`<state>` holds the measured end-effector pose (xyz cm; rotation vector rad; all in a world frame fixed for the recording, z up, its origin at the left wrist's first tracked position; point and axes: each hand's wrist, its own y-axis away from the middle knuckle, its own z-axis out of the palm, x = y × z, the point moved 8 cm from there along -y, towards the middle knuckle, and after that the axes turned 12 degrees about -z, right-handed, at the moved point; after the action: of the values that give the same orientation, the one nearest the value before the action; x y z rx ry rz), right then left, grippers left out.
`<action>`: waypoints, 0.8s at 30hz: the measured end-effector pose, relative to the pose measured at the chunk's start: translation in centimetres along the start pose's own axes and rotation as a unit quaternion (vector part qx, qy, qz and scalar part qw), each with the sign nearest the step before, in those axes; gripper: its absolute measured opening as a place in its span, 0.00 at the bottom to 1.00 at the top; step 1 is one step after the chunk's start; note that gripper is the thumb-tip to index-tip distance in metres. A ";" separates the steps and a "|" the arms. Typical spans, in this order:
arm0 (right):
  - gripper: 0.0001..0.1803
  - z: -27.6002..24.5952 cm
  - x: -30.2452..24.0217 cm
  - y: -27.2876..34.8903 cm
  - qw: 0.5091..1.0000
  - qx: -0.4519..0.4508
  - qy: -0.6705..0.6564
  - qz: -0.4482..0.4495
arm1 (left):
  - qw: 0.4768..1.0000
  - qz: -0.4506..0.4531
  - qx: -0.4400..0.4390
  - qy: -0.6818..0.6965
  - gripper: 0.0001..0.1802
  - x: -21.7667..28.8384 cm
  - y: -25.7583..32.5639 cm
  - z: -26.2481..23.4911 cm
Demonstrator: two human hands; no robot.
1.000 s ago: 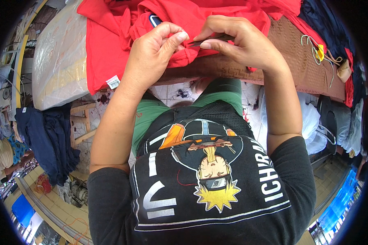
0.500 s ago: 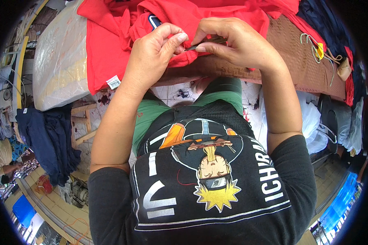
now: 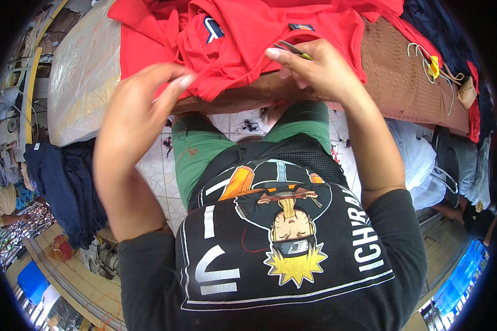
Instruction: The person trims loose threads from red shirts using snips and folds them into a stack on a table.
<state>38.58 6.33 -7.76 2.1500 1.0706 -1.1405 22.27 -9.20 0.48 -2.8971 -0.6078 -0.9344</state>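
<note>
A red garment [image 3: 237, 41] lies bunched over the brown padded surface in front of me, with a navy-and-white patch and a small dark label showing. My right hand [image 3: 317, 66] is closed round a small pair of thread snips [image 3: 292, 48], its blades pointing up and left over the cloth. My left hand [image 3: 135, 107] is at the garment's lower left edge, thumb and forefinger toward the cloth. Motion smears it, and I cannot make out whether it grips the fabric.
The brown textured cover [image 3: 414, 77] bears cords and a yellow piece [image 3: 433, 67] at right. A plastic-wrapped block [image 3: 83, 83] stands at left, with dark navy cloth [image 3: 66, 187] hanging below it. White plastic bags [image 3: 417, 165] sit low on the right. Thread scraps [image 3: 250, 125] lie on the tiled floor.
My hands have parted. The left moved left and down from the cloth's middle, covering the white tag; the right shifted right with the snips, which now point upward. The red cloth has flattened out somewhat.
</note>
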 end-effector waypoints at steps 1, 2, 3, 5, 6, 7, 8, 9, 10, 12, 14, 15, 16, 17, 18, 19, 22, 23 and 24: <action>0.28 0.8 0.1 -0.1 0.999 -0.018 -0.025 0.041 | 0.999 0.018 0.035 -0.010 0.13 -0.2 -1.0 1.3; 0.29 1.7 0.2 -0.2 0.995 -0.038 -0.048 0.082 | 0.997 0.034 0.071 -0.018 0.14 -0.5 -1.9 2.5; 0.28 2.7 0.3 -0.4 0.991 -0.058 -0.072 0.096 | 0.998 0.018 0.059 -0.020 0.15 -1.0 -2.7 4.2; 0.26 4.5 0.5 -0.9 0.985 -0.078 -0.135 0.079 | 0.999 -0.020 0.030 0.027 0.16 -1.8 -3.4 6.1; 0.22 4.7 0.7 -0.7 0.986 -0.067 -0.133 0.080 | 0.996 -0.022 0.059 0.071 0.15 -1.7 -3.4 5.7; 0.20 4.6 0.3 -0.4 0.982 -0.054 -0.166 0.069 | 0.989 -0.024 0.087 0.114 0.14 -1.7 -3.3 5.2; 0.18 4.3 0.0 -0.1 0.977 -0.040 -0.199 0.059 | 0.981 -0.026 0.113 0.158 0.13 -1.9 -3.1 4.9; 0.17 3.9 -0.3 0.1 0.973 -0.036 -0.225 0.043 | 0.954 -0.024 0.128 0.271 0.11 -2.3 -3.1 4.5; 0.17 3.4 -0.6 0.4 0.967 -0.031 -0.251 0.026 | 0.942 -0.015 0.138 0.306 0.11 -2.5 -3.0 4.1; 0.16 3.0 -0.8 0.5 0.955 -0.018 -0.295 0.009 | 0.915 0.002 0.157 0.372 0.10 -2.8 -2.9 3.2; 0.15 3.0 -0.8 0.4 0.944 -0.002 -0.330 0.012 | 0.926 -0.024 0.155 0.344 0.10 -3.6 -3.0 3.5; 0.16 3.2 -0.8 0.3 0.939 -0.011 -0.343 0.009 | 0.935 -0.027 0.177 0.306 0.11 -3.7 -2.8 3.5; 0.16 3.4 -0.8 0.2 0.934 -0.019 -0.357 0.005 | 0.942 -0.029 0.198 0.268 0.11 -3.6 -2.6 3.3; 0.17 3.5 -0.6 0.2 0.929 -0.024 -0.370 0.003 | 0.949 0.060 0.270 0.154 0.11 -1.5 -1.8 2.0; 0.17 3.4 -0.8 0.1 0.925 -0.011 -0.379 0.001 | 0.948 0.080 0.276 0.135 0.12 -0.6 -1.5 1.6; 0.17 3.4 -1.1 0.1 0.922 0.001 -0.388 -0.001 | 0.947 0.100 0.282 0.117 0.12 0.5 -1.0 1.4; 0.17 3.7 -0.9 0.1 0.904 -0.002 -0.427 0.025 | 0.958 0.096 0.239 0.123 0.18 2.9 0.4 2.3; 0.17 3.9 -0.8 0.0 0.896 -0.009 -0.442 0.038 | 0.962 0.095 0.233 0.103 0.20 3.3 0.5 3.0; 0.17 3.9 -1.0 0.0 0.889 0.006 -0.456 0.039 | 0.966 0.093 0.227 0.084 0.22 3.6 0.5 3.6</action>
<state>36.44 3.19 -9.02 1.3261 0.5202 -1.8237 27.10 -7.86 -0.38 -2.3941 -0.4532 -0.8678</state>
